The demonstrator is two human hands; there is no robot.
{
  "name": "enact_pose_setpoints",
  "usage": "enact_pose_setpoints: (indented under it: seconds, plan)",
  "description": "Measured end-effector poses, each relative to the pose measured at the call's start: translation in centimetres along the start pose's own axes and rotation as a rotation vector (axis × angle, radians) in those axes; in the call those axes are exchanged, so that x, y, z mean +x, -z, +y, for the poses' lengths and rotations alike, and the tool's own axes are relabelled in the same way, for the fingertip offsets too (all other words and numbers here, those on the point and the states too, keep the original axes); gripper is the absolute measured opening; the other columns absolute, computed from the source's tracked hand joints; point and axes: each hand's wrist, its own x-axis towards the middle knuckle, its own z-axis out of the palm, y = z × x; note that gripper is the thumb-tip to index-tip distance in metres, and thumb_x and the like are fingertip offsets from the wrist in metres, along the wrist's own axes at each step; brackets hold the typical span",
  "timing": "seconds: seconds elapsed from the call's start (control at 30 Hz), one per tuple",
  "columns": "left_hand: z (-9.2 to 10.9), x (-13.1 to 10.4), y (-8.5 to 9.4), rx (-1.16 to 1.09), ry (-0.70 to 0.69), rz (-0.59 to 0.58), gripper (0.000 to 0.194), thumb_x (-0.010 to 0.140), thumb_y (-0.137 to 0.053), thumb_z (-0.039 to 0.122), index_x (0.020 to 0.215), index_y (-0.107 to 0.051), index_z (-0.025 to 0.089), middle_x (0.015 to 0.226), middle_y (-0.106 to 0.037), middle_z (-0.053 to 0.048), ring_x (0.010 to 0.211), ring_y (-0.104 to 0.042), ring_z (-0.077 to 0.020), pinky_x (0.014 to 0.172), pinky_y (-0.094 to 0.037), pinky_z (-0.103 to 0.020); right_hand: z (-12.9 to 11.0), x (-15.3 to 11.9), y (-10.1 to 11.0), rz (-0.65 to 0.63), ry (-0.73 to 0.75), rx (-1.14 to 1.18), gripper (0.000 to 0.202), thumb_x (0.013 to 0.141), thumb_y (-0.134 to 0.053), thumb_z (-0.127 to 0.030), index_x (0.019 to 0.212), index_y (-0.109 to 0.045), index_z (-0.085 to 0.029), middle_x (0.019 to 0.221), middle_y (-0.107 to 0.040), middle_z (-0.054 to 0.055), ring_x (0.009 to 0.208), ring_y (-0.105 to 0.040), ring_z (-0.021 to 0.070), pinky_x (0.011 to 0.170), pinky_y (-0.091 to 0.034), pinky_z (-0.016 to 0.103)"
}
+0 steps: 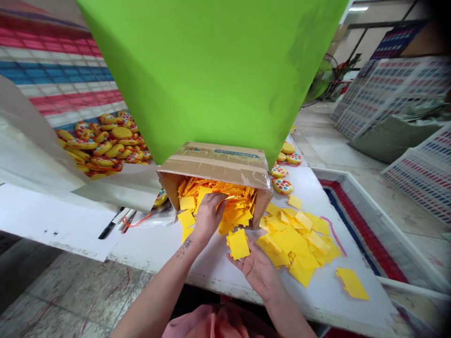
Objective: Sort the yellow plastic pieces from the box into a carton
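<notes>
A cardboard box (214, 164) lies on its side, its open end toward me, packed with flat yellow card pieces (243, 206). My left hand (210, 213) reaches into that opening, fingers curled among the pieces; whatever is between the fingertips is hidden. Just in front of the box, my right hand (259, 267) holds a small squarish yellow card piece with notched edges (238, 244), thumb and fingers at its sides. To the right of this hand spreads a loose heap of yellow card pieces (296, 244). One single yellow piece (352, 283) lies apart, nearer the table's right edge.
A tall green board (218, 70) stands behind the box. Round yellow dotted items (105, 145) pile up at left, with several more (282, 186) at right. Pens (112, 223) and a paper sheet (120, 185) lie left. A white-framed crate (373, 225) stands beside the table (151, 249).
</notes>
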Motion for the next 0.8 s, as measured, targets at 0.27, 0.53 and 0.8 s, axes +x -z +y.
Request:
enact_pose_setpoints:
  seconds: [0.27,0.53,0.8]
  plan:
    - [1.4,-2.9,2.3,-0.306,0.395,-0.021,0.023,0.089,-0.057,0.036,0.098,-0.068,0.017,0.076,-0.069,-0.001,0.065,-0.061,-0.0138,0.060,-0.048,-0.023,0.6,0.1,-1.0,-0.067,-0.016,-0.007,0.032,0.083,-0.070,-0.034,0.113,-0.063,-0.026,0.124,-0.065,0.005,0.112,-0.060,0.0243,0.096,-0.048,0.048]
    - [4.7,-4.2,1.7,-0.286,0.152,-0.352,0.019,0.089,-0.059,0.032,0.096,-0.073,0.021,0.092,-0.069,-0.006,0.087,-0.061,-0.0186,0.077,-0.049,-0.027,0.2,-0.6,0.1,0.128,0.108,-0.098,0.030,0.074,-0.078,-0.025,0.102,-0.066,-0.031,0.106,-0.072,-0.001,0.095,-0.068,0.0223,0.078,-0.056,0.039]
    - [1.1,0.7,-2.1,0.373,-0.090,-0.215,0.024,0.093,-0.049,0.023,0.108,-0.067,0.016,0.093,-0.062,-0.010,0.089,-0.051,-0.0252,0.078,-0.045,-0.037,-1.2,-1.7,1.8,0.261,0.108,-0.147,0.028,0.073,-0.077,-0.032,0.098,-0.064,-0.032,0.112,-0.070,0.002,0.106,-0.066,0.0296,0.081,-0.055,0.045]
